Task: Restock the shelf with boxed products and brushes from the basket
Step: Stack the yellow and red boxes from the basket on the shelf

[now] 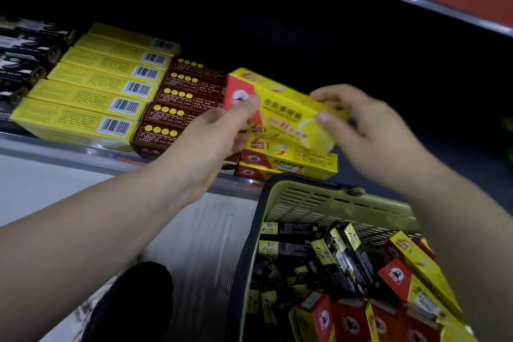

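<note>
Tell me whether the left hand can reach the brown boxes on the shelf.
Probably not yet: the left hand holds the yellow box with the right hand; otherwise the brown boxes lie uncovered beside it.

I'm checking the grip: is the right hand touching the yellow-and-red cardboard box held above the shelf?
Touching. The head view shows the right hand pinching the yellow-and-red cardboard box at its yellow end, thumb in front.

A dark shelf (83, 151) with a metal front edge. From left to right it carries dark packs (25, 58), a row of yellow boxes (91, 97) showing barcodes, brown boxes (177, 103) with yellow dots, and stacked yellow-and-red boxes (288, 161).
</note>
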`<state>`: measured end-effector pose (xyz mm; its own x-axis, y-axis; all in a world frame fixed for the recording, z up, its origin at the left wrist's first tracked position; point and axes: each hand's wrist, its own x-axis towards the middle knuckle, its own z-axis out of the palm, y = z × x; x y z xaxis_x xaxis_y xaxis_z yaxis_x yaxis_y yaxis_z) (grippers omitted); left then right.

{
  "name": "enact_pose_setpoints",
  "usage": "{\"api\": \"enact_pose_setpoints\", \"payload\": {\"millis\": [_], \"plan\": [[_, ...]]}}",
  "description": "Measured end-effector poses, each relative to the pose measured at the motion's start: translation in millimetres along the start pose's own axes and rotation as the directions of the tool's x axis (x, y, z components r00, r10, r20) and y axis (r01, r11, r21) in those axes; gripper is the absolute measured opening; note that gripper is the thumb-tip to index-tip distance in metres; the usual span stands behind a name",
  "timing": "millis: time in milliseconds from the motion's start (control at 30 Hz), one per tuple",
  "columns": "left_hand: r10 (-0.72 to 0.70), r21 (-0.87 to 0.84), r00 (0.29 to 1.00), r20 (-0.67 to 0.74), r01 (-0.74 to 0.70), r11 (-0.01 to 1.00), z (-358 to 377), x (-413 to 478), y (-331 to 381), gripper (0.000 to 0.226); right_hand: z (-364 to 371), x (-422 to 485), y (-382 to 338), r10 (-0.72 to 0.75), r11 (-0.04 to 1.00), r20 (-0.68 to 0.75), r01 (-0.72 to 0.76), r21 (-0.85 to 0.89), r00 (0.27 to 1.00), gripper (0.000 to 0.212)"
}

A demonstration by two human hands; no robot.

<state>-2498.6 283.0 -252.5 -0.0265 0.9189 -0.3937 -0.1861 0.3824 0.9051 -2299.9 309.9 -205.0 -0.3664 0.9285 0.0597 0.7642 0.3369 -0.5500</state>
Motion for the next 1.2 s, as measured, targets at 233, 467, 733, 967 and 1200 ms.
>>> {"api": "enact_pose_setpoints", "payload": {"millis": [233, 467, 733, 967, 1200], "plan": [[0.432, 0.696, 0.881, 0.192, -0.432, 0.573, -10, 13, -30, 0.102, 2, 1, 58, 0.055, 0.998, 0.117, -0.049, -0.05, 0.992, 0.04], [0.379, 0.863, 0.878, 0.291, -0.412, 0.293, -5, 31, -36, 0.119, 28, 0, 68, 0.111, 0.984, 0.341, -0.152, 0.095, 0.934, 0.058], [0.412, 0.912, 0.87, 0.272, -0.37, 0.177, -8, 34, -43, 0.103, 28, -9, 71, 0.16, 0.982, 0.342, -0.185, 0.042, 0.926, 0.08], [0.401, 0.845, 0.863, 0.306, -0.44, 0.303, -4, 17, -31, 0.092, 30, -17, 67, 0.232, 0.967, 0.28, -0.252, 0.037, 0.932, 0.083], [0.395, 0.686, 0.796, 0.46, -0.6, 0.411, 36, -22, -18, 0.043, -7, -68, 47, 0.184, 0.973, 0.173, -0.154, -0.175, 0.967, 0.07]]}}
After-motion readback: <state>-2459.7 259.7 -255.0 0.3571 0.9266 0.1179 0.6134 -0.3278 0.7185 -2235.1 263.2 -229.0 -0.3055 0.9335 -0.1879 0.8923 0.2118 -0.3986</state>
